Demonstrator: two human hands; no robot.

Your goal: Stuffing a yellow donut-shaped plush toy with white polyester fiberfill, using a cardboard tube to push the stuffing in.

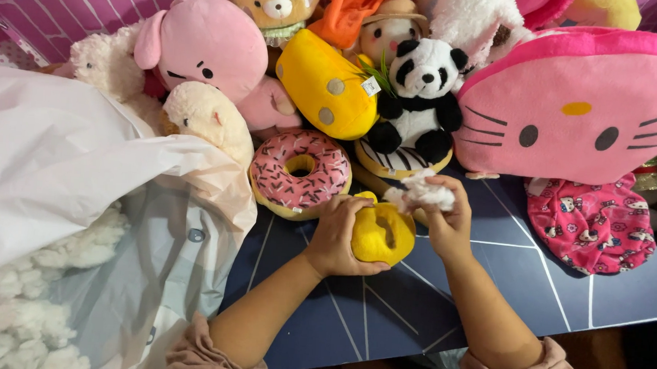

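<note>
My left hand point(338, 237) grips a small yellow plush toy point(384, 235) over the dark blue table point(489, 293); the toy has an opening in its side. My right hand point(448, 215) pinches a tuft of white stuffing point(421, 192) just above that opening. Both forearms come up from the bottom edge in pinkish sleeves.
A big white plastic bag point(55, 175) with white stuffing point(24, 318) inside fills the left. Behind the hands lie a pink donut plush point(299, 173), a panda plush point(422, 91), a yellow cheese-like plush point(327, 86), a pink cat-face cushion point(576, 108), and several other soft toys.
</note>
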